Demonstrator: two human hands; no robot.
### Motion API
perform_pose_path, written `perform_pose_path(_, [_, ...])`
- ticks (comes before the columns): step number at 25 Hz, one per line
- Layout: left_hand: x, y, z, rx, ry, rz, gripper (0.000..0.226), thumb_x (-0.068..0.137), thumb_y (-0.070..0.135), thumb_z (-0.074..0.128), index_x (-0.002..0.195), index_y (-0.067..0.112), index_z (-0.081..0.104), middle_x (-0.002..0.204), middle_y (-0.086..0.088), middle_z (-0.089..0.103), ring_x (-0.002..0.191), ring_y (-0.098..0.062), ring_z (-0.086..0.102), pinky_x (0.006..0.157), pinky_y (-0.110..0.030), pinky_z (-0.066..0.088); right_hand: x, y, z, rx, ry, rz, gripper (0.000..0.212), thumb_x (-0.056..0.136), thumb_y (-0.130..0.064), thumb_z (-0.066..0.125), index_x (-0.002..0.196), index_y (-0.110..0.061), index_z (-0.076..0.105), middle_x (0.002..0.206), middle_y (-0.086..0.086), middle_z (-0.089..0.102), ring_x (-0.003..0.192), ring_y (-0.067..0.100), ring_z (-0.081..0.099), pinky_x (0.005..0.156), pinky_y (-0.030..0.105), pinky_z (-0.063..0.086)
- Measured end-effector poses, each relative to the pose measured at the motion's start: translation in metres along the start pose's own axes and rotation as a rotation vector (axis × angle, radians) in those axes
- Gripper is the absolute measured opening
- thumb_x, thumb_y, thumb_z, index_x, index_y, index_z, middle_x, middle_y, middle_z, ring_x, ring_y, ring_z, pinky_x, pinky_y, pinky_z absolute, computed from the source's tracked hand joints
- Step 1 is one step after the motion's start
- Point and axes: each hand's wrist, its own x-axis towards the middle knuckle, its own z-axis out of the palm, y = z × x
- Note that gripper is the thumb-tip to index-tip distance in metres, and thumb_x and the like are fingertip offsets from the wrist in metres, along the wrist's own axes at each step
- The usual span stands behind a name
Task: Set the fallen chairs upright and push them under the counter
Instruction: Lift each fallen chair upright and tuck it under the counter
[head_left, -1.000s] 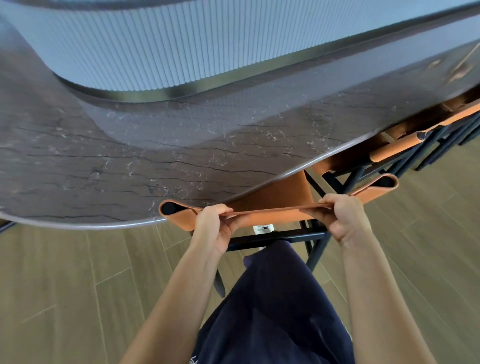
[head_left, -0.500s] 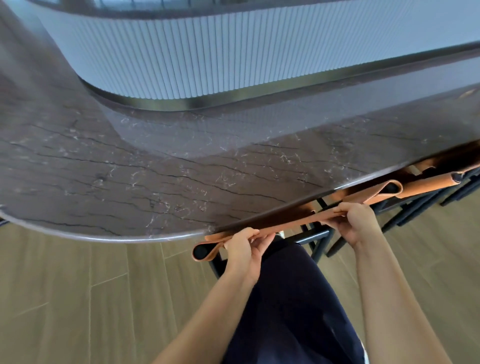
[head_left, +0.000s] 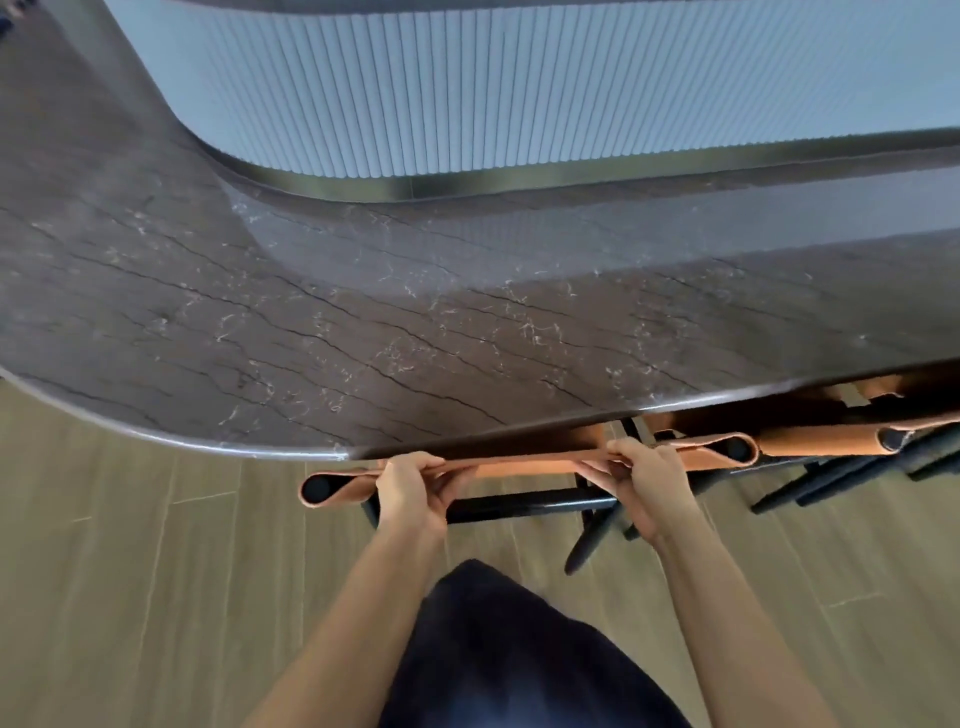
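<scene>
A chair with a tan leather backrest (head_left: 524, 465) and a black metal frame (head_left: 519, 503) stands upright against the edge of the dark marble counter (head_left: 363, 332). Its seat is almost wholly hidden under the countertop. My left hand (head_left: 413, 491) grips the top of the backrest near its left end. My right hand (head_left: 644, 480) grips the same strap near its right end. A second chair of the same kind (head_left: 821, 441) stands to the right, tucked under the counter.
A ribbed white wall (head_left: 519, 88) with a dark base band rises behind the counter. The floor is wood-look plank (head_left: 130, 597). My dark trouser leg (head_left: 519, 649) shows at the bottom centre. Black chair legs (head_left: 592, 540) stick out onto the floor.
The chair has slid further under the counter; the seat that showed a second ago is now hidden. Both hands kept their hold on the backrest and moved forward with it.
</scene>
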Motion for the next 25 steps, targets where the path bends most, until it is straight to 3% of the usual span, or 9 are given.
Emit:
perform_pose_path(3, [0.0,0.0,0.003,-0.012,0.055,0.033,0.021,0.083,-0.01,0.042,0.099,-0.001,0.05,0.091,-0.023,0.062,0.085,-0.038,0.068,0.07,-0.048,0.06,0.001,-0.003,-0.003,0.013,-0.083,0.115,0.008,0.097,0.002,0.048,0.094,-0.005,0.047,0.094,0.014,0.055,0.098,0.033,0.069,0.076,0.049,0.06])
perform_pose_path(7, [-0.003,-0.001,0.007,-0.039,0.073,0.047,0.015,0.083,-0.01,0.039,0.085,0.001,0.049,0.086,-0.019,0.059,0.09,-0.039,0.064,0.071,-0.05,0.059,0.001,-0.012,-0.005,-0.205,-0.188,0.172,0.029,0.098,0.009,0.035,0.093,-0.014,0.053,0.108,0.008,0.052,0.122,0.034,0.053,0.1,0.054,0.048])
perform_pose_path(12, [-0.005,0.002,0.003,0.019,0.046,0.022,0.01,0.085,-0.007,0.052,0.092,-0.001,0.053,0.091,-0.022,0.065,0.085,-0.039,0.068,0.068,-0.044,0.06,-0.003,-0.014,-0.001,-0.174,-0.149,0.19,0.026,0.101,0.004,0.032,0.099,-0.015,0.05,0.115,0.013,0.051,0.119,0.034,0.056,0.1,0.052,0.049])
perform_pose_path(16, [-0.007,0.002,-0.001,0.084,0.004,0.021,0.02,0.084,-0.008,0.059,0.103,-0.002,0.055,0.098,-0.024,0.066,0.091,-0.04,0.068,0.066,-0.043,0.06,-0.003,-0.011,-0.004,-0.176,-0.143,0.147,0.034,0.1,0.002,0.04,0.129,-0.014,0.046,0.112,0.012,0.054,0.114,0.034,0.06,0.094,0.052,0.053])
perform_pose_path(19, [-0.009,0.0,-0.005,0.082,0.006,0.009,0.021,0.084,-0.013,0.052,0.103,-0.004,0.053,0.096,-0.024,0.064,0.087,-0.04,0.067,0.066,-0.042,0.061,-0.004,-0.005,-0.009,0.009,-0.037,0.175,0.023,0.098,-0.006,0.051,0.121,-0.007,0.05,0.113,0.017,0.056,0.098,0.035,0.068,0.071,0.045,0.061])
perform_pose_path(21, [-0.011,-0.003,-0.009,0.095,-0.001,0.0,0.016,0.085,-0.015,0.049,0.097,-0.005,0.053,0.089,-0.022,0.063,0.081,-0.039,0.066,0.072,-0.044,0.059,-0.01,0.001,-0.012,-0.02,-0.079,0.14,0.013,0.098,0.004,0.044,0.106,-0.002,0.053,0.109,0.019,0.051,0.097,0.037,0.066,0.067,0.041,0.061])
perform_pose_path(23, [-0.01,-0.005,-0.011,0.095,0.007,-0.001,0.014,0.086,-0.016,0.044,0.086,-0.005,0.052,0.082,-0.019,0.059,0.074,-0.038,0.063,0.083,-0.048,0.055,-0.013,0.006,-0.015,-0.187,-0.125,0.04,0.021,0.095,0.015,0.039,0.092,-0.001,0.054,0.11,0.02,0.045,0.104,0.04,0.062,0.076,0.042,0.06])
perform_pose_path(25, [-0.008,-0.008,-0.013,0.123,0.005,0.016,0.017,0.088,-0.015,0.039,0.083,-0.004,0.051,0.083,-0.02,0.058,0.072,-0.037,0.062,0.079,-0.05,0.056,-0.014,0.006,-0.016,-0.211,-0.133,-0.004,0.026,0.093,0.017,0.039,0.081,-0.003,0.052,0.107,0.022,0.047,0.101,0.039,0.062,0.09,0.049,0.055])
